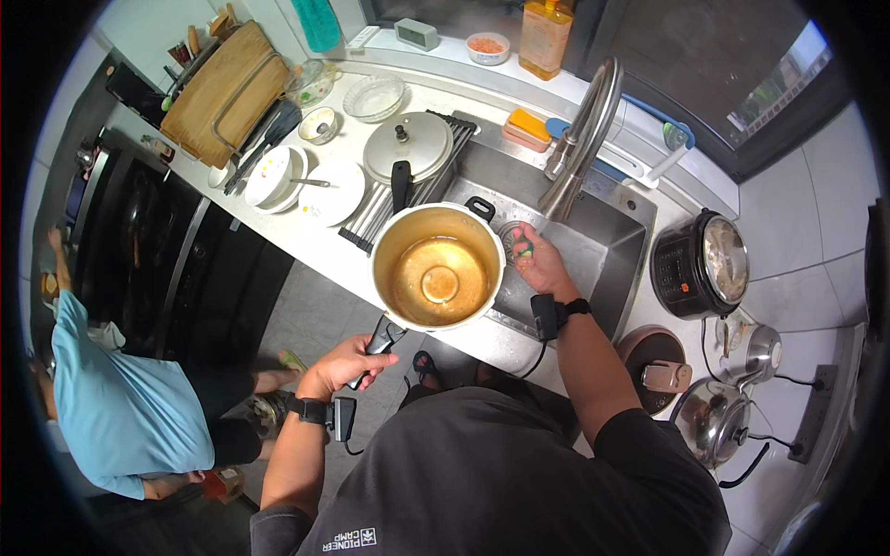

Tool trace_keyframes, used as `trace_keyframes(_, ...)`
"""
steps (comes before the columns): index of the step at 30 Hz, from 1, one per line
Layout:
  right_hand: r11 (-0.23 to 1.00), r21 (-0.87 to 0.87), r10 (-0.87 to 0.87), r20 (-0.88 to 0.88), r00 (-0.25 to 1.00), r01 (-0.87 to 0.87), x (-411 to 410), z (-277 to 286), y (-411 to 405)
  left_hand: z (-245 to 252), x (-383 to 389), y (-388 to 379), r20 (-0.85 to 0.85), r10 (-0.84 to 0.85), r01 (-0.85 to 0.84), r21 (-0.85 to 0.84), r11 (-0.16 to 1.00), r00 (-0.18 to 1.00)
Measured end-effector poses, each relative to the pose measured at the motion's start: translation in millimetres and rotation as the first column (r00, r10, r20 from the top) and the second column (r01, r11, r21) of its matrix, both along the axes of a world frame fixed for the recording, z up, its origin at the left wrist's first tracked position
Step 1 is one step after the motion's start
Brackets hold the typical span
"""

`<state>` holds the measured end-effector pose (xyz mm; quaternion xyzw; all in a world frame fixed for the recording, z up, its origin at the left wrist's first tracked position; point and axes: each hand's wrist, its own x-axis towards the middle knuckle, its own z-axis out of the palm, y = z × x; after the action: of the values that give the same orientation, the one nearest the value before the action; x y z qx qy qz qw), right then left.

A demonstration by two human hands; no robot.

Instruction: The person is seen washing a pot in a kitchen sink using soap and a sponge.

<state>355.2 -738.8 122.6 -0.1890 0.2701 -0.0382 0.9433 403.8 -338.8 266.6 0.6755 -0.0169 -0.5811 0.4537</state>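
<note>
A pressure cooker pot [480, 306], pale outside and golden-brown inside, is over the front edge of the sink [591, 271]. Its black long handle [379, 337] is gripped in my left hand [351, 365]. A small black side handle [480, 207] sticks out at the far rim. Over the basin, to the right of the pot, my right hand [546, 267] is curled around a small green thing [526, 250], mostly hidden by the fingers. The cooker's metal lid [424, 149] lies on a roll-up drying rack [361, 219] beyond the pot.
The faucet [584, 146] arches over the basin. White bowls [268, 174] and a plate [341, 191] stand left on the counter. An electric cooker [678, 271] and a kettle [709, 420] are at right. A person in a light-blue shirt [132, 396] bends at left.
</note>
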Motion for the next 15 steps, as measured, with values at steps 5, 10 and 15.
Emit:
trace_keyframes(5,0.999,-0.032,-0.004,-0.010,1.000,0.003,-0.7,-11.7,-0.1,-4.9,-0.1,4.1,-0.022,0.005,-0.005,-0.012,1.000,1.000)
trace_keyframes(10,0.976,-0.218,-0.020,-0.211,0.977,-0.027,1.8,-8.4,1.2,-5.0,0.5,4.8,-0.005,-0.011,0.010,-0.013,1.000,1.000)
trace_keyframes(15,0.988,-0.150,-0.065,-0.171,0.983,0.039,2.8,-6.8,2.0,-0.4,-0.3,0.8,-0.001,0.000,0.000,-0.006,1.000,1.000)
